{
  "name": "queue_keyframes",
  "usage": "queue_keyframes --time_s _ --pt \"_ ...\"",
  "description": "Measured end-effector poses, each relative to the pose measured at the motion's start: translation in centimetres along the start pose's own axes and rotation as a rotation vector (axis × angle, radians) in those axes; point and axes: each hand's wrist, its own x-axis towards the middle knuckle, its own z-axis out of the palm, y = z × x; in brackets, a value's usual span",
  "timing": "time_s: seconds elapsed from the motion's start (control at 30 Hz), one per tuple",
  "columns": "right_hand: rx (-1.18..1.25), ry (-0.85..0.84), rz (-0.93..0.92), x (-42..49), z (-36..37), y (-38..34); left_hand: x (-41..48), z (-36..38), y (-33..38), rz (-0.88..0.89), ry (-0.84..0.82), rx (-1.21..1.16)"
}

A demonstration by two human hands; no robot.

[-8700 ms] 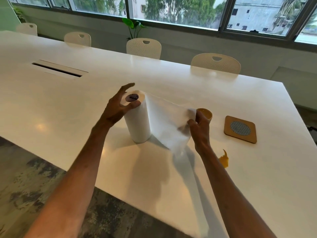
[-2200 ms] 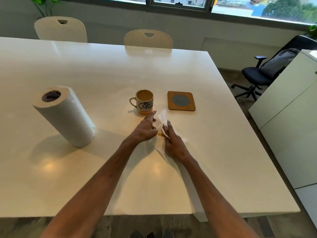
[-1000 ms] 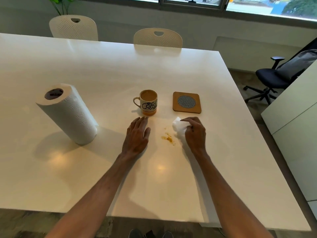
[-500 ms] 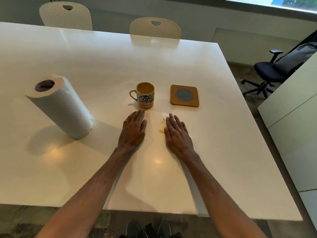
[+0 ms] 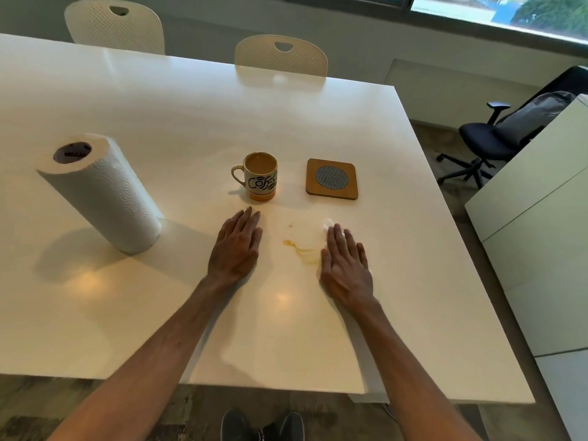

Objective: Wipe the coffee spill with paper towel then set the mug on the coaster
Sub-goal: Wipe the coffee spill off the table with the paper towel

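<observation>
White table (image 5: 191,122): glossy, bare over most of its top. Far edge: two cream perforated chairs (image 5: 281,55). Right of the table: a black office chair (image 5: 486,144) and white cabinets (image 5: 534,218). Far right: a window strip (image 5: 496,11).

Paper towel roll (image 5: 101,192): upright, left side, well apart from my hands.

Coffee mug (image 5: 260,176): centre, lettered, handle pointing left, standing on the table just left of the coaster (image 5: 332,178), not touching it.

Coffee spill (image 5: 302,248): thin yellowish smear between my hands.

My left hand (image 5: 235,249): flat, palm down, fingers extended and close together, holding nothing, near the mug.

My right hand (image 5: 346,262): flat, fingers spread slightly, pressing a paper towel sheet (image 5: 327,223) onto the table; white edge shows past my fingertips.
</observation>
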Motion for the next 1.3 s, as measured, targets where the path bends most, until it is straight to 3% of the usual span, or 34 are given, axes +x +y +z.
queue_keyframes --time_s 0.17,0.3,0.53,0.63,0.87,1.0,1.3 --pt "0.060 -0.061 0.002 4.8 -0.5 -2.4 -0.1 0.2 0.0 0.018 -0.022 0.094" --pt "0.075 -0.164 -0.097 7.0 -0.4 -5.5 0.1 0.0 0.1 0.003 -0.031 0.065" --pt "0.058 -0.214 -0.309 2.2 1.8 -8.9 -0.2 -0.4 0.7 -0.060 -0.010 -0.036" --pt "0.022 -0.203 -0.297 0.3 1.5 -6.8 -0.6 -0.7 0.7 -0.072 -0.003 -0.005" --pt "0.044 -0.161 -0.037 2.9 -2.3 1.6 -3.7 -1.7 -0.7 -0.085 -0.022 0.130" --pt "0.097 -0.165 -0.021 5.0 -2.0 -0.1 -4.1 -1.4 -0.8 -0.096 -0.015 0.184" --pt "0.060 -0.241 -0.221 3.6 0.5 -7.6 -3.6 -1.3 -1.1 -0.087 -0.023 0.159"
